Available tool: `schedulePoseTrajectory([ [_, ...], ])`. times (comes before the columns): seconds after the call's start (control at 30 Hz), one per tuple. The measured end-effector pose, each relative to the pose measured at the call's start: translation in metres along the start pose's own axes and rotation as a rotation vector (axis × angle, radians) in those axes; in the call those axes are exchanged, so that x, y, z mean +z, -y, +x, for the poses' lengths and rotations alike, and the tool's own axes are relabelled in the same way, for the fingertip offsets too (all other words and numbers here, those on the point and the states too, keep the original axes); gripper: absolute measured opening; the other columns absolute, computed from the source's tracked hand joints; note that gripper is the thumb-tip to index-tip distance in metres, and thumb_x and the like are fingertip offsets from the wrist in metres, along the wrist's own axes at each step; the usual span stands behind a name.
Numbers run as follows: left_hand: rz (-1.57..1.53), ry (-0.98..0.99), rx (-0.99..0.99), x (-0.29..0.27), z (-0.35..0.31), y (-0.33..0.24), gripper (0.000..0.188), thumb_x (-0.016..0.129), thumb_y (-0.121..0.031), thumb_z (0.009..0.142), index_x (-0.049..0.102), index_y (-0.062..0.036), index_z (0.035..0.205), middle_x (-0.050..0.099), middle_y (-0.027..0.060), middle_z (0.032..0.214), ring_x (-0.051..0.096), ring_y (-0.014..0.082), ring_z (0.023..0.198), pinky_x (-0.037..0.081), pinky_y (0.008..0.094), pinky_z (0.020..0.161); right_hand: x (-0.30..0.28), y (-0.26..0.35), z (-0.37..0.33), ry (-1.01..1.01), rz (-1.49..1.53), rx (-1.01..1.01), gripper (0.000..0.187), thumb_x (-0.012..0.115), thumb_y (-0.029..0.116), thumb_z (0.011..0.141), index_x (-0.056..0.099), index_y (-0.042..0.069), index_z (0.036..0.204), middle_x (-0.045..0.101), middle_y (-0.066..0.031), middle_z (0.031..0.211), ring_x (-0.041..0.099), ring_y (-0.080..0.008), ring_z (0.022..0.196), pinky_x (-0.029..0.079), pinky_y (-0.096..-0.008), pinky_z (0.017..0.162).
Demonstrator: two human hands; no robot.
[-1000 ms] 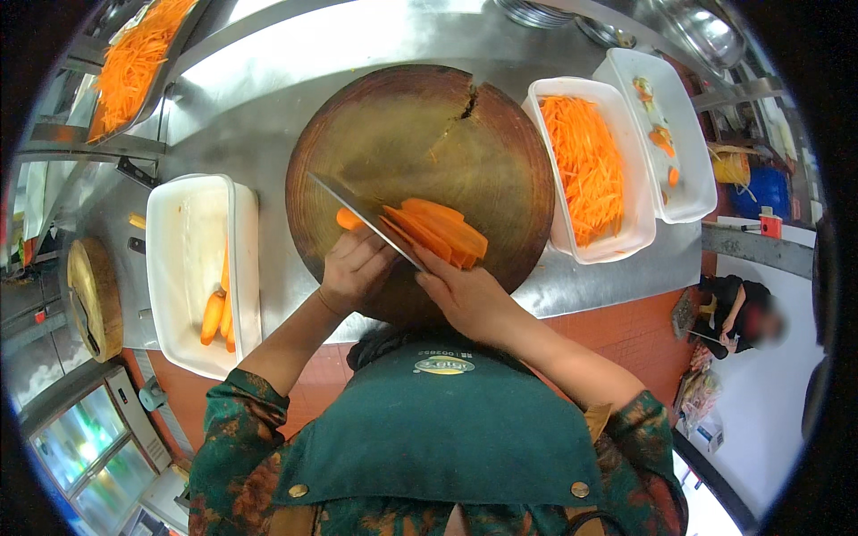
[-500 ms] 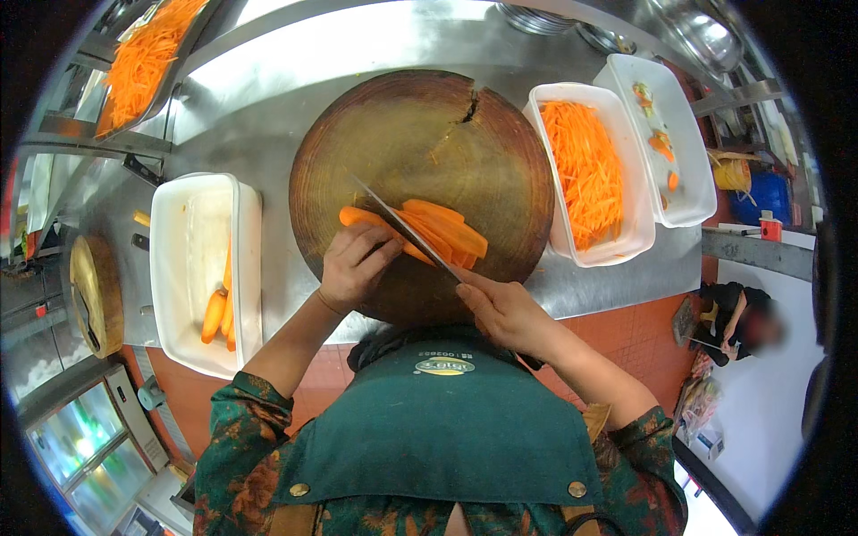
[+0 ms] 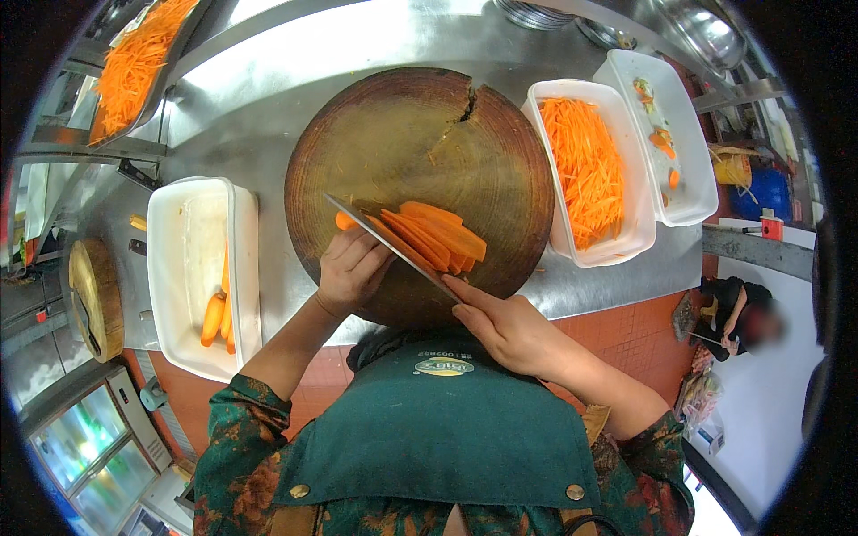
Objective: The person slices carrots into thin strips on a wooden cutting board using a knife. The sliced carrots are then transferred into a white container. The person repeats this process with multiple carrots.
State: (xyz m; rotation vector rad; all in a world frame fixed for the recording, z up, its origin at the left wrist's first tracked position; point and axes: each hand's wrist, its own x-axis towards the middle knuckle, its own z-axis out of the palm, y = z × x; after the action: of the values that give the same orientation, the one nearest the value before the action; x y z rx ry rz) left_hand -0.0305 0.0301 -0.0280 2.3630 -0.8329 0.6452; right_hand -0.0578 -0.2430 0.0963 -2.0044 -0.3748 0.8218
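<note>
Green cloth, an apron (image 3: pixel 438 438), lies nearest. Past it the right hand (image 3: pixel 509 326) grips the knife (image 3: pixel 393 241), fingers wrapped around a handle that they hide. The left hand (image 3: pixel 350 275) holds down a carrot (image 3: pixel 343 220), fingers bent and pressed together, their tips partly hidden by the blade. That carrot is on the near half of the board (image 3: pixel 384 134), toward its left edge; the blade slants across it, tip toward the board's left edge. Right of the blade, slices (image 3: pixel 447 234) overlap in a loose fan.

The round board sits at the near edge of the counter (image 3: pixel 268 107), its far rim split by a crack. To its left, a white tub (image 3: pixel 159 277) holds whole carrots (image 3: pixel 214 317) at its near end. Just beside the board's right edge, another tub (image 3: pixel 645 230) holds shreds (image 3: pixel 581 174); next to it, along the counter's right edge, a third (image 3: pixel 693 170) holds scraps (image 3: pixel 661 141). Metal plates (image 3: pixel 534 13) are stacked at the counter's far edge. More orange shreds (image 3: pixel 138 67) fill a tray above the far left corner. Well beyond the right edge is another person (image 3: pixel 742 308) in dark clothing.
</note>
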Motion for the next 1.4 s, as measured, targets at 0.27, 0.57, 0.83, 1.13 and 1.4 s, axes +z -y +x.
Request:
schedulePoseTrajectory([
  [0.27, 0.007, 0.003, -0.009, -0.004, 0.002, -0.003, 0.030, 0.081, -0.006, 0.071, 0.069, -0.0067, 0.098, 0.068, 0.0089, 0.102, 0.066, 0.0294, 0.098, 0.054, 0.0383, 0.082, 0.004, 0.008, 0.023, 0.035, 0.043, 0.062, 0.051, 0.046, 0.037, 0.105, 0.049, 0.001, 0.142, 0.064, -0.0331, 0.079, 0.065, -0.0503, 0.073, 0.050, -0.0548, 0.070],
  [0.57, 0.005, 0.001, 0.004, -0.006, 0.009, -0.004, 0.029, 0.080, -0.005, 0.071, 0.070, -0.0060, 0.098, 0.068, 0.0092, 0.102, 0.066, 0.0282, 0.095, 0.055, 0.0363, 0.079, 0.024, -0.013, 0.059, -0.032, 0.033, -0.019, 0.049, 0.047, 0.034, 0.106, 0.048, 0.003, 0.144, 0.066, -0.0332, 0.096, 0.067, -0.0465, 0.092, 0.051, -0.0439, 0.082],
  [0.83, -0.036, 0.003, -0.001, -0.005, 0.008, -0.002, 0.027, 0.079, -0.005, 0.073, 0.070, -0.0067, 0.098, 0.067, 0.0086, 0.101, 0.066, 0.0279, 0.091, 0.054, 0.0358, 0.076, 0.012, -0.019, 0.036, -0.013, 0.056, 0.106, 0.051, 0.046, 0.040, 0.105, 0.051, 0.005, 0.142, 0.067, -0.0326, 0.087, 0.066, -0.0509, 0.080, 0.052, -0.0525, 0.076],
  [1.13, 0.009, 0.017, 0.009, -0.011, 0.009, 0.001, 0.028, 0.081, -0.008, 0.072, 0.071, -0.0078, 0.098, 0.067, 0.0078, 0.101, 0.066, 0.0278, 0.092, 0.054, 0.0366, 0.078, -0.002, 0.012, 0.005, 0.002, 0.035, 0.011, 0.046, 0.047, 0.026, 0.107, 0.047, 0.005, 0.147, 0.053, -0.0180, 0.059, 0.058, -0.0256, 0.053, 0.047, -0.0378, 0.059],
  [1.4, -0.008, 0.022, 0.013, -0.011, 0.011, 0.001, 0.031, 0.082, -0.008, 0.071, 0.070, -0.0070, 0.099, 0.069, 0.0083, 0.102, 0.066, 0.0286, 0.096, 0.055, 0.0374, 0.081, -0.006, 0.017, 0.015, 0.062, 0.039, 0.078, 0.050, 0.047, 0.034, 0.106, 0.047, 0.003, 0.145, 0.061, -0.0284, 0.073, 0.064, -0.0430, 0.068, 0.050, -0.0468, 0.067],
])
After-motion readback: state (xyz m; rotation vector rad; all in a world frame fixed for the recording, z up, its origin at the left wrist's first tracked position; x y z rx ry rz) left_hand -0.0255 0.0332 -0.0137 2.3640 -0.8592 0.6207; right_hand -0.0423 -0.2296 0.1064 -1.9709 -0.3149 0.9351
